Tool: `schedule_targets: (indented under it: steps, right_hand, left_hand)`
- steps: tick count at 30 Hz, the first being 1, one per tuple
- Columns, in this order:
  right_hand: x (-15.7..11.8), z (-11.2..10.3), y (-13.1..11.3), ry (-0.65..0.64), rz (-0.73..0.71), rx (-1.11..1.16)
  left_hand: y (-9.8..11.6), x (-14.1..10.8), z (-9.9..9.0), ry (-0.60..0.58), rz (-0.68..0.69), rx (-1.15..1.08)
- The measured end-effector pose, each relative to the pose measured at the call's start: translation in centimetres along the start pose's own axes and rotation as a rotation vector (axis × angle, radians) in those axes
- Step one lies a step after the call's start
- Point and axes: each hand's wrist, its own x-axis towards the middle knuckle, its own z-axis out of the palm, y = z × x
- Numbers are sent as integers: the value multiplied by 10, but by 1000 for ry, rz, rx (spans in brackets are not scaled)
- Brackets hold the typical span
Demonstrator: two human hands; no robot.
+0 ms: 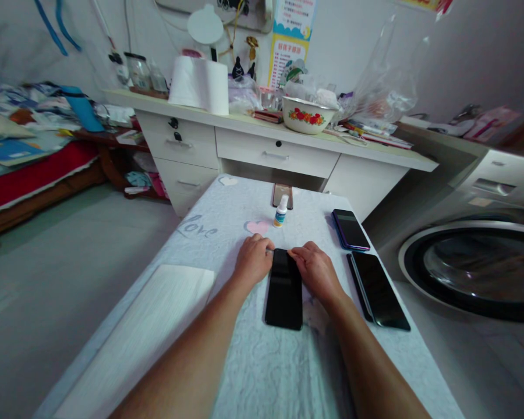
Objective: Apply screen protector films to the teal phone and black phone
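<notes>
A black smartphone [284, 294] lies flat, screen up, on the light blue quilted cloth [257, 372]. My left hand [255, 256] grips its upper left corner with the fingers curled. At the upper right corner, my right hand [314, 265] pinches the edge the same way. Beyond the phone stands a small white spray bottle [280, 211] with a blue and orange label. Behind the bottle lies another phone [283, 196] in a brownish tone. A white folded cloth or paper [157, 326] rests left of my left forearm.
More dark phones [351, 229] lie along the right side, two of them overlapping [381, 290]. A white desk [253, 123] with a floral bowl [308, 114] and paper roll [199, 84] stands behind. A washing machine [489, 233] is at the right, a bed [30, 174] at the left.
</notes>
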Motion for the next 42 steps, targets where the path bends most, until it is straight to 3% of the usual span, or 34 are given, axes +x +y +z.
schedule_targets:
  steps: [7,20,26,31,35,42]
  right_hand:
    - [-7,4,2,52,70,48]
    - [3,7,-4,111,108,123]
    - [5,11,1,144,105,168]
    - [7,10,4,159,120,131]
    - [8,11,6,158,131,101]
    - [4,9,9,109,63,130]
  left_hand:
    - [12,-7,-8,-58,-58,150]
    - [15,-4,-12,-29,-147,121]
    - [7,-1,-6,-16,-128,80]
    - [-5,5,3,60,-29,27]
    - [-9,8,5,16,45,22]
    - [-7,7,3,-8,38,28]
